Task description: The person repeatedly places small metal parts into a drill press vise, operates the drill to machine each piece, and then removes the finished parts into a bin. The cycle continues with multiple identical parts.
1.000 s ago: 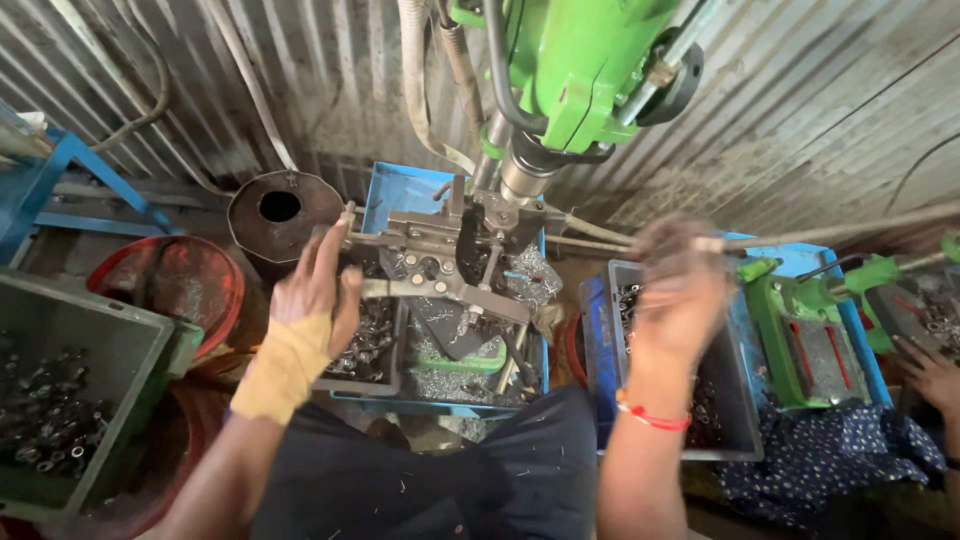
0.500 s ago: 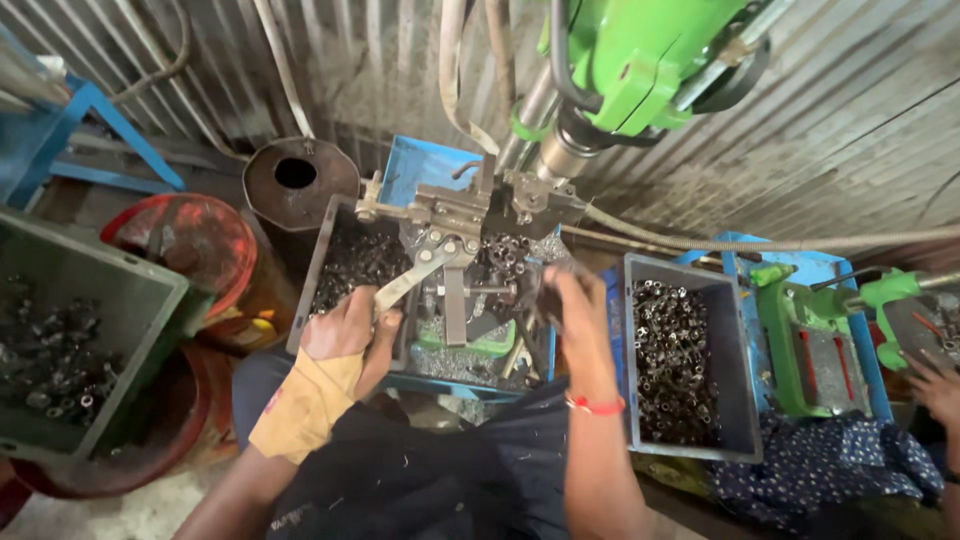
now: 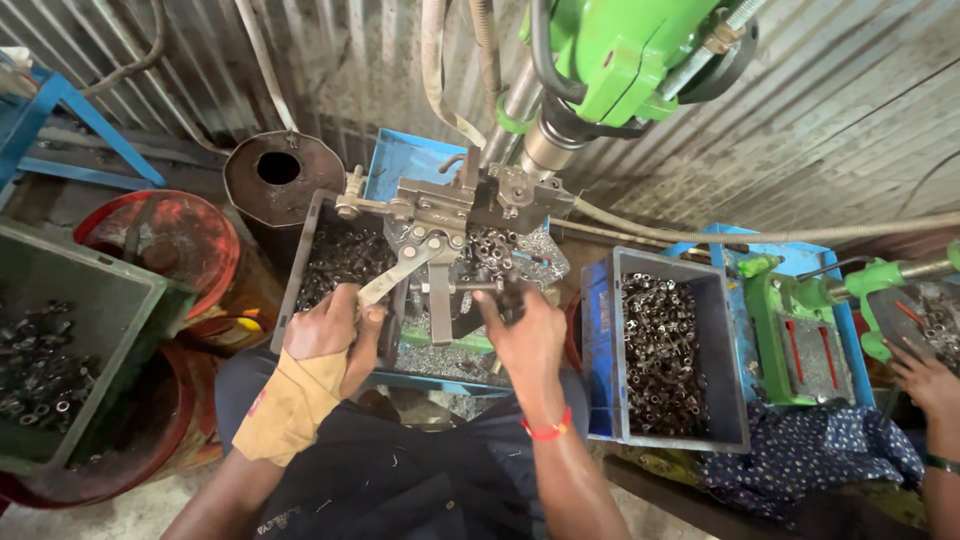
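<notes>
From the head view, your left hand [image 3: 325,330] is clenched on the clamp lever [image 3: 395,275], and your right hand [image 3: 525,330] is closed at the fixture [image 3: 455,215] under the green drill [image 3: 610,60]; I judge one cycle under way, with the grey bin [image 3: 665,350] on your right full of small metal parts. Your right fingers hide whatever they grip, so I cannot tell whether a part is seated, and the drill tip is masked by the fixture.

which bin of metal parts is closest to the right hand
The grey bin just right of the right hand. The dark tray sits beyond the left hand, and the green crate stands far left.
</notes>
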